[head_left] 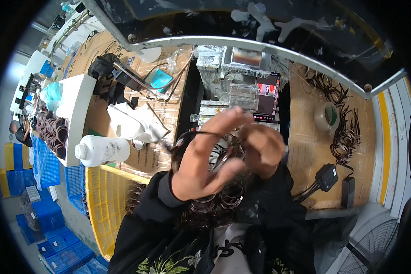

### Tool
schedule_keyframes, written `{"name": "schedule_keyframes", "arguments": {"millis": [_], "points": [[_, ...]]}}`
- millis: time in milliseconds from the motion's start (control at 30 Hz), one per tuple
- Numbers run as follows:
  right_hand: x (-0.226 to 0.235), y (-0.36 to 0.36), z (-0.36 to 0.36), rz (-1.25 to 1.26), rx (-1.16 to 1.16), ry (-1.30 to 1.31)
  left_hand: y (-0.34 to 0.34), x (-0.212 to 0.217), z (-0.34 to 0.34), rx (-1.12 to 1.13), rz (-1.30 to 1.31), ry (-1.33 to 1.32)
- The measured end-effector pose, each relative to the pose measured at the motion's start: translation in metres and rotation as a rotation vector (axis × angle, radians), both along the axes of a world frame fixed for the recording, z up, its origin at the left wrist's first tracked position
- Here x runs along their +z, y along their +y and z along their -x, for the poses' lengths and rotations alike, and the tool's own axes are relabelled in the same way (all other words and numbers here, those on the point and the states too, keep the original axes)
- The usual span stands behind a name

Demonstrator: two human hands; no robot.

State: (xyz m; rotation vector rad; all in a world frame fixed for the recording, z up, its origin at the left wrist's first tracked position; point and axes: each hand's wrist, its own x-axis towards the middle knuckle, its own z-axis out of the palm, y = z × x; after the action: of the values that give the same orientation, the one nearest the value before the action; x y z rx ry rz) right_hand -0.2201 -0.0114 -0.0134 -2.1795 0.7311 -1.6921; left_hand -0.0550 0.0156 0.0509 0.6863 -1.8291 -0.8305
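Observation:
In the middle, my left hand (pixel 197 166) is raised, its fingers curved and its thumb held apart from them. A thin dark cord (pixel 205 133) loops across its fingers. Just right of it is my right hand (pixel 264 148), smeared by motion with bent fingers; what it grips, if anything, I cannot make out. Between and below the hands, several glossy dark-brown coils (pixel 230 195) lie in a heap by my lap, partly hidden by my left hand and sleeves.
Ahead stands a grimy metal machine (pixel 210 68) with a lit phone (pixel 267 98). To the left are a white bottle (pixel 106 150), a white cloth (pixel 144 121) and a yellow crate (pixel 106 201). On the right are dark coils (pixel 345 141), a tape roll (pixel 326 116) and a black adapter (pixel 326 177).

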Motion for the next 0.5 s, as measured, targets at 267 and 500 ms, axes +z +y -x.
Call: {"name": "schedule_keyframes", "arguments": {"millis": [267, 500], "points": [[-0.009, 0.013, 0.029, -0.777, -0.141, 0.488, 0.002, -0.013, -0.028, 0.349, -0.250, 0.124], [0.010, 0.023, 0.057, -0.753, -0.196, 0.025, -0.010, -0.062, -0.042, 0.432, -0.392, -0.181]]}}
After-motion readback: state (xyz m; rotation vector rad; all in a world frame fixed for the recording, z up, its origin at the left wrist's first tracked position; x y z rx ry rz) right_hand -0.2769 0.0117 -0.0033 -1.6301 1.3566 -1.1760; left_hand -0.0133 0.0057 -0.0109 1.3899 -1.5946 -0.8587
